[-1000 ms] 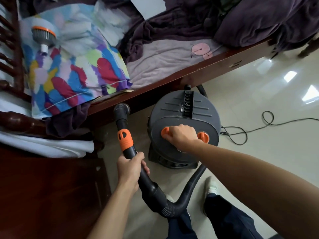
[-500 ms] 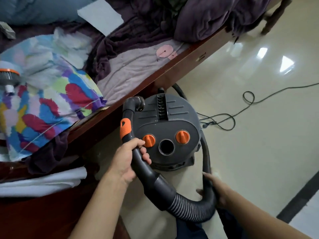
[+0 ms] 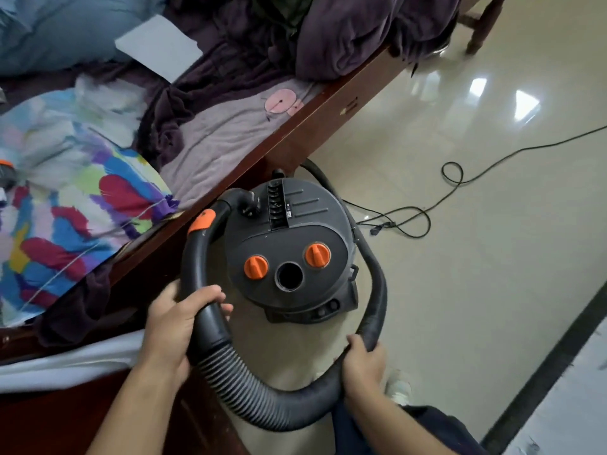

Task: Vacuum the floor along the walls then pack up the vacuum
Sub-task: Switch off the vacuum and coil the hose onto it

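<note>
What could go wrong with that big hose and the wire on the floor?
1. The hose is bent in a loop round the vacuum, gripped by the left hand and right hand. If either grip slips, it may spring loose.
2. The cord lies in loose loops on the floor beside the vacuum. A foot could catch it, or it might tangle.

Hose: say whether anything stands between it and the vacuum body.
Nothing visible does: only bare floor shows between the hose and the vacuum body. The bed frame stands close outside the loop by the left hand; the power cord lies beyond it.
</note>
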Tool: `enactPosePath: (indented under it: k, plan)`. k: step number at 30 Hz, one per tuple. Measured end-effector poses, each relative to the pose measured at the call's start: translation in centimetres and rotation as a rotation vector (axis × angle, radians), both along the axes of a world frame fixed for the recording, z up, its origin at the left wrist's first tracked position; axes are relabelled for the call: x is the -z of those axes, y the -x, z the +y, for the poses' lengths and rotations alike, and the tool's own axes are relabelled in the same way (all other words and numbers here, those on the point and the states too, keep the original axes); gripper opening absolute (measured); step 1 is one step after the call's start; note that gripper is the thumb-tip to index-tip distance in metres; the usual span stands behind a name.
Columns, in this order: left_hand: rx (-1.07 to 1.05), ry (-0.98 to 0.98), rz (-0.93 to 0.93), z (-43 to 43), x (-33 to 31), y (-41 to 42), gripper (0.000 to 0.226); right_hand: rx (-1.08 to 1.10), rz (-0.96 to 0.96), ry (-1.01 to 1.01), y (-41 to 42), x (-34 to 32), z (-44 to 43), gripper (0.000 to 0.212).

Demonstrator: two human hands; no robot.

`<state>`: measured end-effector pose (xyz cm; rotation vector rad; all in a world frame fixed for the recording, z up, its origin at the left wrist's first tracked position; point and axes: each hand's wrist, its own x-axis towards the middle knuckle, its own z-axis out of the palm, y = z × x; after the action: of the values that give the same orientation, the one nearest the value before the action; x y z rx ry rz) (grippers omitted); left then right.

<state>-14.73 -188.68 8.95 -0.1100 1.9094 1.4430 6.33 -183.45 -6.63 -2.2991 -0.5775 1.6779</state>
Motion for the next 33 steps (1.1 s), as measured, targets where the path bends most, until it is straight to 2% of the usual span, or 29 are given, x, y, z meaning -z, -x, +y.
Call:
enactPosePath:
  k: [4, 7, 10, 16, 20, 22, 24, 26, 28, 29, 31, 33]
  plan:
    - [0.009, 0.012, 0.153, -3.2, -1.4, -0.4, 0.04, -0.041, -0.05, 0.048, 1.1, -1.3, -5.4, 0.039]
    - [0.015, 0.001, 0.193, -4.6, -3.2, -0.9, 0.048, -0.104, -0.015, 0.077, 1.9, -3.2, -7.9, 0.046]
    - [0.046, -0.023, 0.179, -5.1, -4.8, -1.1, 0.062, -0.108, 0.003, 0.092, 2.7, -4.1, -7.6, 0.047]
    - [0.056, -0.158, 0.218, -5.0, -6.7, 1.0, 0.064, -0.028, 0.057, 0.019, 6.8, -5.0, -5.6, 0.052]
    - [0.153, -0.198, 0.163, -5.5, -6.8, 4.6, 0.057, 0.037, 0.05, 0.097, 11.6, -4.6, -8.1, 0.05]
    - [0.214, -0.22, 0.086, -6.0, -6.6, 7.1, 0.041, 0.001, 0.069, 0.169, 14.5, -4.4, -9.9, 0.051]
    - [0.261, -0.241, 0.014, -6.4, -6.7, 10.3, 0.024, -0.13, 0.15, 0.217, 16.5, -3.9, -11.4, 0.053]
    - [0.3, -0.27, -0.034, -6.5, -6.6, 13.8, 0.023, -0.329, 0.252, 0.226, 17.0, -3.6, -11.2, 0.056]
    - [0.354, -0.313, -0.079, -5.8, -6.6, 17.3, 0.029, -0.54, 0.26, 0.111, 16.4, -2.9, -9.1, 0.048]
    - [0.389, -0.329, -0.102, -5.2, -6.6, 19.0, 0.031, -0.612, 0.216, -0.022, 16.1, -3.0, -7.3, 0.037]
    - [0.492, -0.324, -0.141, -3.7, -6.7, 21.9, 0.034, -0.658, 0.08, -0.378, 15.9, -4.5, -2.2, 0.017]
    - [0.61, -0.312, -0.201, -1.9, -6.5, 24.1, 0.042, -0.615, -0.025, -0.723, 16.6, -7.5, 3.6, 0.015]
